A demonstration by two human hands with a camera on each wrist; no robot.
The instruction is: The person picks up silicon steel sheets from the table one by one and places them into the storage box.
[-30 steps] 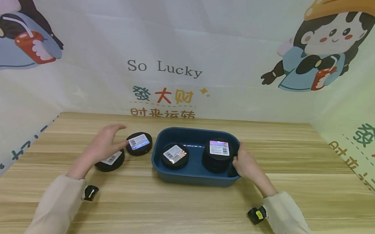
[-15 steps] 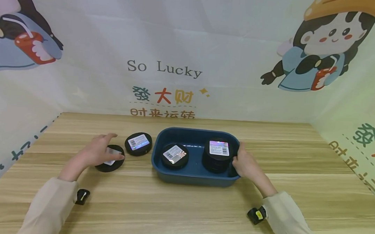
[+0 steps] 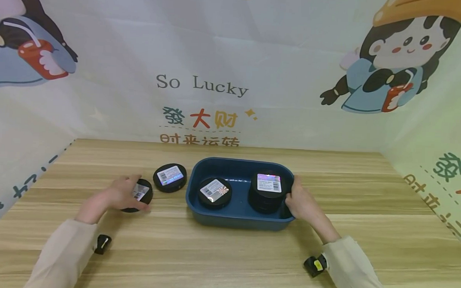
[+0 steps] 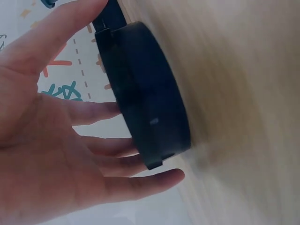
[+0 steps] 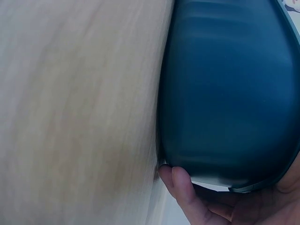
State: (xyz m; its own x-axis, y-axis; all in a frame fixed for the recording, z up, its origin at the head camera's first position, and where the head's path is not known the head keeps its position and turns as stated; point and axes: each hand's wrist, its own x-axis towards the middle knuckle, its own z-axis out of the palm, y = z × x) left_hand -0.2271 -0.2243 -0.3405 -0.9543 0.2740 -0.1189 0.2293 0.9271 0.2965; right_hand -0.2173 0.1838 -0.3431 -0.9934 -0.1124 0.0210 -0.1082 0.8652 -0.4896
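Observation:
My left hand is around a flat round black case with a white label, lying left of the bin. In the left wrist view its fingers are spread and fairly straight past the case's side, the thumb near the other end. A second black case lies just beyond it. With my right hand I grip the right end of a blue plastic bin; in the right wrist view the fingers curl at the end of its wall.
Inside the bin one labelled black case sits at the left and a stack of black cases at the right. The wooden table meets a printed cloth backdrop behind and at both sides.
My left hand has drawn back from the farther case toward the nearer one, its thumb now at that case's near edge. The right hand and the bin stay put.

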